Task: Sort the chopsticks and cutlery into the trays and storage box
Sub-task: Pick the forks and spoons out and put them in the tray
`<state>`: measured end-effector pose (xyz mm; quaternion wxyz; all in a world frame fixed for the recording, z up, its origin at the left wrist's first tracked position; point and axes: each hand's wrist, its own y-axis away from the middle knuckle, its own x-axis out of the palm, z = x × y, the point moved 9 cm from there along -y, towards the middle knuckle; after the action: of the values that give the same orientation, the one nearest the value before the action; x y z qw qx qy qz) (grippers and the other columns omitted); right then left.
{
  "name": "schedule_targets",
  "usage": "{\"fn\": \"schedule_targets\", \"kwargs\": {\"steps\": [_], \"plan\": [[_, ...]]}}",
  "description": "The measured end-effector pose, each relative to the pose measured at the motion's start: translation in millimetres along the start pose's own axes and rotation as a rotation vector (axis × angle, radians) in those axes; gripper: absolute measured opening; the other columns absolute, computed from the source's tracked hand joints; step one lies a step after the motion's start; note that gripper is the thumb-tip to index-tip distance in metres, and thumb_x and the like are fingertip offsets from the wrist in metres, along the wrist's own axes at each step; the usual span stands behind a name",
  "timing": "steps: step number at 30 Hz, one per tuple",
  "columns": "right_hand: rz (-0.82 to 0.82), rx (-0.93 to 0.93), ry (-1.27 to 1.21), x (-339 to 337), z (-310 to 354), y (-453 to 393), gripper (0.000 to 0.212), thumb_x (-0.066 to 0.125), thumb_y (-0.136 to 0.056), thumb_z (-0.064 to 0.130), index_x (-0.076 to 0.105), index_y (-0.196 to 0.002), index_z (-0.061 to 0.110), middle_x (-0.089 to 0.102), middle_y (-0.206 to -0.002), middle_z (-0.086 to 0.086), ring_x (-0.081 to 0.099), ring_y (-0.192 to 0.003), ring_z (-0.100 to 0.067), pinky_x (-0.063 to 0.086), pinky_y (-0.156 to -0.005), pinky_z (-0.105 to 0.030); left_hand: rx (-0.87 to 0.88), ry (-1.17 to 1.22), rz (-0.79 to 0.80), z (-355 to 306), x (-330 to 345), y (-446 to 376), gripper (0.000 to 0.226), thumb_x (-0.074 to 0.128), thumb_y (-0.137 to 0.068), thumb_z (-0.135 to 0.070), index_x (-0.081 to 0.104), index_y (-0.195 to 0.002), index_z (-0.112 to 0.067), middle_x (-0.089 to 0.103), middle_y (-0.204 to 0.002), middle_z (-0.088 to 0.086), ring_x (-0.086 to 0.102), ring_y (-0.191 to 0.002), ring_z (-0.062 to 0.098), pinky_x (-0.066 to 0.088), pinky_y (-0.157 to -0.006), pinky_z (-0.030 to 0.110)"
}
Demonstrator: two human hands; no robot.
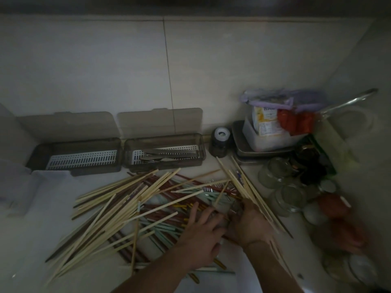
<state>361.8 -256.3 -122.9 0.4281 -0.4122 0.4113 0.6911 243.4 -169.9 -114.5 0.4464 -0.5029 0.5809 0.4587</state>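
A big jumbled pile of chopsticks (131, 206), pale wooden, dark red and light green, covers the counter. My left hand (201, 231) lies on the pile's right part with fingers spread flat. My right hand (247, 223) grips a bundle of pale wooden chopsticks (239, 180) that slants up to the left. Small metal cutlery (213, 187) shows among the sticks. Against the wall stand two dark trays with open lids: the left tray (76, 159) holds only a white grid, the right tray (165, 155) holds metal cutlery. A clear storage box (19, 187) sits at the far left.
To the right crowd several glass jars (285, 187), a metal tin (260, 153) under a plastic tub of packets (273, 127), a small dark bottle (220, 142) and red-lidded things (336, 206). The tiled wall rises close behind the trays. The scene is dim.
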Motion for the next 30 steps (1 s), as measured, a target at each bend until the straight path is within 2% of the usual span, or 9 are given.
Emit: {"fn": "schedule_targets", "kwargs": {"steps": [3, 6, 11, 15, 19, 22, 24, 26, 30], "plan": [[0.007, 0.012, -0.075, -3, -3, -2, 0.030, 0.061, -0.083, 0.042, 0.059, -0.112, 0.032, 0.067, -0.107, 0.001, 0.066, -0.095, -0.024, 0.043, -0.066, -0.026, 0.025, -0.019, -0.032, -1, -2, 4, 0.031, 0.055, -0.081, -0.047, 0.065, -0.106, -0.031, 0.047, -0.132, -0.002, 0.032, -0.134, 0.028, 0.018, -0.109, 0.070], [0.016, 0.011, -0.242, -6, -9, -10, 0.005, 0.065, -0.084, 0.033, 0.063, -0.085, 0.028, 0.068, -0.092, -0.003, 0.065, -0.087, -0.028, 0.038, -0.063, -0.025, 0.049, -0.083, -0.094, -3, -12, 5, 0.031, 0.049, -0.081, -0.049, 0.068, -0.099, -0.034, 0.055, -0.122, -0.004, 0.038, -0.128, 0.026, 0.027, -0.104, 0.068], [-0.033, -0.049, -0.479, -43, -3, -27, 0.006, 0.064, -0.086, 0.010, 0.062, -0.082, 0.013, 0.057, -0.074, 0.001, 0.058, -0.076, -0.022, 0.030, -0.059, -0.021, 0.086, -0.070, -0.085, -4, -17, 4, 0.038, 0.041, -0.091, -0.047, 0.068, -0.109, -0.028, 0.058, -0.123, -0.008, 0.027, -0.139, 0.025, -0.007, -0.113, 0.069], [-0.153, -0.148, -0.699, -90, 19, -31, 0.006, 0.063, -0.088, 0.009, 0.063, -0.083, 0.012, 0.066, -0.077, -0.006, 0.062, -0.071, -0.020, 0.044, -0.064, -0.020, -0.090, 0.185, -0.202, 7, -36, -8, 0.035, 0.047, -0.092, -0.048, 0.056, -0.122, -0.032, 0.055, -0.129, -0.009, 0.033, -0.133, 0.021, 0.013, -0.115, 0.063], [-0.088, -0.304, -0.827, -112, 64, -13, 0.020, 0.064, -0.086, 0.001, 0.061, -0.078, 0.019, 0.065, -0.075, -0.005, 0.061, -0.065, -0.008, 0.046, -0.063, -0.012, -0.292, 0.428, -0.335, 21, -73, -23, 0.047, 0.045, -0.094, -0.049, 0.049, -0.135, -0.025, 0.063, -0.119, -0.002, 0.054, -0.108, 0.018, 0.040, -0.093, 0.032], [0.014, -0.341, -0.938, -106, 89, 0, 0.009, 0.062, -0.087, -0.002, 0.062, -0.082, 0.006, 0.064, -0.068, 0.002, 0.057, -0.059, 0.002, 0.043, -0.059, -0.007, -0.368, 0.754, -0.331, 30, -78, -31, 0.015, 0.051, -0.095, -0.033, 0.063, -0.104, -0.033, 0.069, -0.090, -0.004, 0.065, -0.078, 0.014, 0.049, -0.069, 0.026], [0.012, -0.312, -0.981, -96, 91, 1, 0.006, 0.064, -0.087, 0.002, 0.062, -0.090, 0.007, 0.067, -0.072, 0.006, 0.061, -0.066, 0.002, 0.046, -0.062, -0.010, -0.444, 1.047, -0.361, 41, -72, -31, 0.027, 0.052, -0.092, -0.018, 0.064, -0.078, -0.038, 0.067, -0.072, -0.007, 0.065, -0.066, 0.010, 0.052, -0.064, 0.027], [-0.002, -0.279, -0.929, -81, 87, 0, 0.012, 0.064, -0.088, 0.014, 0.061, -0.100, 0.013, 0.067, -0.085, 0.009, 0.064, -0.076, 0.000, 0.049, -0.068, -0.015, -0.572, 1.186, -0.480, 61, -73, -25, 0.033, 0.056, -0.095, -0.015, 0.065, -0.068, -0.031, 0.066, -0.064, -0.010, 0.062, -0.062, 0.005, 0.049, -0.063, 0.026], [0.204, -0.335, -0.810, -42, 100, 13, 0.011, 0.056, -0.094, 0.022, 0.065, -0.101, 0.020, 0.068, -0.094, 0.009, 0.062, -0.084, 0.002, 0.046, -0.073, -0.014, -0.825, 1.683, -0.707, 97, -71, -13, 0.024, 0.051, -0.101, -0.019, 0.071, -0.095, -0.008, 0.076, -0.084, 0.004, 0.072, -0.078, 0.012, 0.055, -0.070, 0.022]]}}
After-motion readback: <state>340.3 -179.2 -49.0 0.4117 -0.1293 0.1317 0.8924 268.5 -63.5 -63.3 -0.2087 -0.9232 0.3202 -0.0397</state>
